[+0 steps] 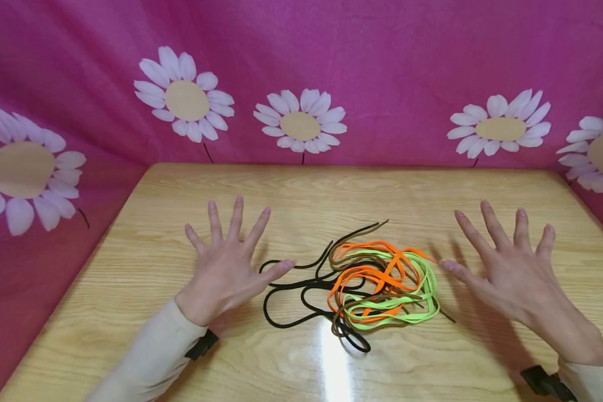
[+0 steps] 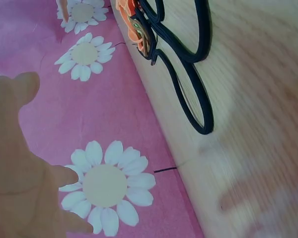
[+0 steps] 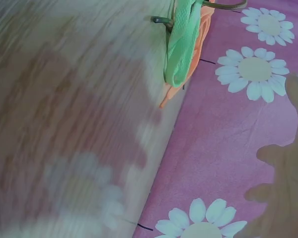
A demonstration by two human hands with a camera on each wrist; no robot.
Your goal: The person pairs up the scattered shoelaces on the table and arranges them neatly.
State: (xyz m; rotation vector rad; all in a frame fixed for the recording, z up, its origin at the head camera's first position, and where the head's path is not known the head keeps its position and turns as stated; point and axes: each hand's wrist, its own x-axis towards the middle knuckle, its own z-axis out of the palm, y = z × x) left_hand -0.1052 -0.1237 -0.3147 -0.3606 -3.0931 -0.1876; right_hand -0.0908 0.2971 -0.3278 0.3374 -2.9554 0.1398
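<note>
A tangled heap of shoelaces lies on the wooden table between my hands. It mixes an orange shoelace (image 1: 397,262), a lime green shoelace (image 1: 429,290), a brown shoelace (image 1: 339,322) and a black shoelace (image 1: 281,325), whose loops spread to the left. My left hand (image 1: 223,271) is held with fingers spread at the left of the heap, its thumb near the black loops. On the other side my right hand (image 1: 515,273) is spread too, thumb close to the orange tip and green loops. Neither hand holds anything. In the right wrist view the green shoelace (image 3: 181,49) hides part of the orange one.
The light wooden table (image 1: 181,190) reflects a bright glare at its front. A pink cloth (image 1: 392,67) printed with white daisies rises behind and along both sides. Dark straps (image 1: 201,344) sit at the wrists over pale sleeves.
</note>
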